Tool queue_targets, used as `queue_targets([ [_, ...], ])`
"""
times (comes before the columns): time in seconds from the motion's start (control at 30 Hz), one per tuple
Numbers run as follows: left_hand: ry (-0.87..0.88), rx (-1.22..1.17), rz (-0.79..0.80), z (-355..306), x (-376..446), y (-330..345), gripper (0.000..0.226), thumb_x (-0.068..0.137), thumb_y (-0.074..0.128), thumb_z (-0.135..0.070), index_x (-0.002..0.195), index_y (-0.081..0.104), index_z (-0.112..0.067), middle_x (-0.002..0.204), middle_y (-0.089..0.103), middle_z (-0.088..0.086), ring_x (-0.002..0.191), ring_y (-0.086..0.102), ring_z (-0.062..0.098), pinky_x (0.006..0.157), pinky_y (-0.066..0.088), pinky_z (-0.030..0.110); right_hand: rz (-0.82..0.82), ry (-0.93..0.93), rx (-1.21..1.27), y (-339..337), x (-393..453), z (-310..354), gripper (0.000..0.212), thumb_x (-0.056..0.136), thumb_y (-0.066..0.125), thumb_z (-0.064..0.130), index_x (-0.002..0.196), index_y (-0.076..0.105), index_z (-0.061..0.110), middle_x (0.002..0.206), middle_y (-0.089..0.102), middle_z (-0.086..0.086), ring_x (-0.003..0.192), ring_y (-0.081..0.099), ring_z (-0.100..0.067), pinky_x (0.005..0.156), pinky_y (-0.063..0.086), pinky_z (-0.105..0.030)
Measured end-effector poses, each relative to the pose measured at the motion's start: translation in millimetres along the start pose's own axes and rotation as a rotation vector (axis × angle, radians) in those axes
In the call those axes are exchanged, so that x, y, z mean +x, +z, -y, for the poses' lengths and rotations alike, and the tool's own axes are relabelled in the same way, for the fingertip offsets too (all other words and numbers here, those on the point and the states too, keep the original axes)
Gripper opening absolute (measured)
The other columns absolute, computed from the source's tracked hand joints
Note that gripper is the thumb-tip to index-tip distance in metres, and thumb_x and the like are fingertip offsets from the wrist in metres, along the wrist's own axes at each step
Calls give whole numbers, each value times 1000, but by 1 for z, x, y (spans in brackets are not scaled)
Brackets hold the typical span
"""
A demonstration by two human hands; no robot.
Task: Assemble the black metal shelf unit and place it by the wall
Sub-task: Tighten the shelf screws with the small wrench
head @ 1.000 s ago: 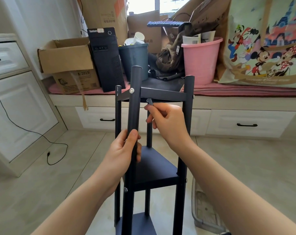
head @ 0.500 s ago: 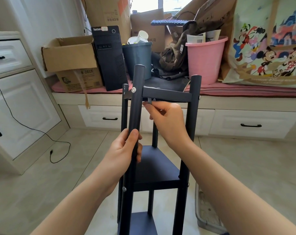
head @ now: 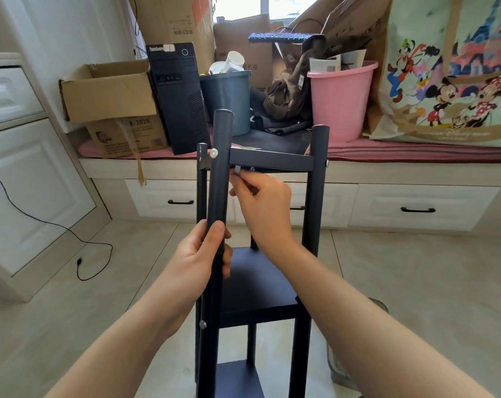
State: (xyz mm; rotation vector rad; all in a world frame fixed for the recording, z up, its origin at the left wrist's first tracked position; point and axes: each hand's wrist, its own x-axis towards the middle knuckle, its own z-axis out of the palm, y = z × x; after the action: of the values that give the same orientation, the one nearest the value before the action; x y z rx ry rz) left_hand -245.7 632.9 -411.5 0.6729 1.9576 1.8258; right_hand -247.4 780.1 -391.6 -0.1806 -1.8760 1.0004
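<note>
1. Black metal shelf unit [head: 258,282] stands upright on the tiled floor [head: 415,282] in front of us, its posts rising toward a window bench [head: 387,168] with white drawers.
2. Our left hand [head: 197,259] wraps its fingers and thumb round the nearest post [head: 219,182] at about mid-height — a closed grip, with a silver bolt head [head: 214,153] showing near the post's top where the upper crossbar [head: 272,160] meets it.
3. Our right hand [head: 265,202] is raised just under that crossbar, fingers curled and pinching a small metal tool [head: 238,169] — likely a hex key, though it is too small to tell — whose tip touches the underside of the top shelf frame.
4. Two lower shelves sit between the posts below our hands.
5. Behind, the bench carries a cardboard box [head: 108,90], a black computer tower [head: 179,96], a dark bin [head: 229,101] and a pink bucket [head: 339,101].
</note>
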Motion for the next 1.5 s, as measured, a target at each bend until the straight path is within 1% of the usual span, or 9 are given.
queue_targets([
  [0.1, 10, 5, 1, 3, 4, -2, 57, 77, 49, -69, 99, 58, -17, 69, 55, 0, 64, 54, 15, 76, 48, 38, -36, -21, 8, 10, 2, -3, 17, 94, 65, 14, 84, 77, 5, 71, 72, -2, 67, 62, -5, 65, 42, -8],
  [0.33, 12, -18, 31, 4, 6, -1, 52, 79, 50, -66, 98, 57, -18, 69, 55, 0, 63, 54, 14, 72, 49, 35, -117, -2, 60, 25, 5, -6, 18, 92, 65, 11, 79, 75, 5, 64, 51, 19, 66, 52, 13, 64, 34, -1],
  [0.47, 16, -19, 32, 3, 6, 1, 51, 80, 49, -63, 99, 56, -16, 68, 54, 0, 63, 53, 14, 69, 49, 31, -46, 48, 94, 23, 4, -6, 20, 94, 61, 13, 79, 73, 7, 61, 53, 19, 64, 53, 5, 63, 36, -4],
  [0.6, 16, -7, 34, 1, 7, 0, 55, 79, 49, -65, 101, 57, -16, 69, 54, 1, 64, 53, 16, 70, 48, 32, 116, 104, 41, 14, 0, -10, 30, 97, 59, 15, 67, 57, 20, 55, 51, 18, 57, 53, 7, 58, 36, -8],
  [0.7, 15, -6, 42, 1, 7, -1, 53, 79, 49, -65, 99, 58, -17, 69, 54, 1, 64, 54, 16, 72, 47, 35, 207, 144, -15, 4, 0, -15, 26, 99, 55, 17, 73, 56, 16, 57, 50, 10, 53, 49, -1, 53, 35, -12],
  [0.87, 21, 9, 49, 0, 7, 2, 49, 81, 48, -65, 96, 59, -20, 68, 55, -1, 63, 54, 15, 72, 47, 35, 219, 146, -73, -17, 3, -15, 18, 101, 50, 14, 97, 67, 11, 63, 48, 17, 55, 48, 7, 57, 37, -5],
  [1.13, 22, 34, 50, -4, 4, 11, 50, 86, 45, -60, 101, 57, -14, 68, 54, -1, 64, 53, 15, 71, 47, 33, 168, 32, -104, -34, 0, -1, 21, 101, 50, 11, 104, 70, 6, 63, 45, 22, 58, 47, 3, 59, 36, -9],
  [1.27, 21, 48, 52, -5, 5, 13, 39, 101, 42, -49, 102, 57, -13, 68, 53, 0, 63, 53, 15, 73, 46, 34, 147, 12, -110, -34, -1, 2, 20, 100, 52, 13, 93, 69, 6, 62, 46, 19, 57, 47, -2, 57, 35, -11],
  [1.5, 19, 34, 73, -5, 4, 11, 52, 84, 46, -61, 101, 56, -13, 68, 53, 1, 64, 52, 15, 74, 45, 35, 87, -23, -112, -28, -2, -2, 25, 99, 57, 16, 77, 66, 8, 56, 48, 13, 52, 46, -5, 54, 35, -11],
])
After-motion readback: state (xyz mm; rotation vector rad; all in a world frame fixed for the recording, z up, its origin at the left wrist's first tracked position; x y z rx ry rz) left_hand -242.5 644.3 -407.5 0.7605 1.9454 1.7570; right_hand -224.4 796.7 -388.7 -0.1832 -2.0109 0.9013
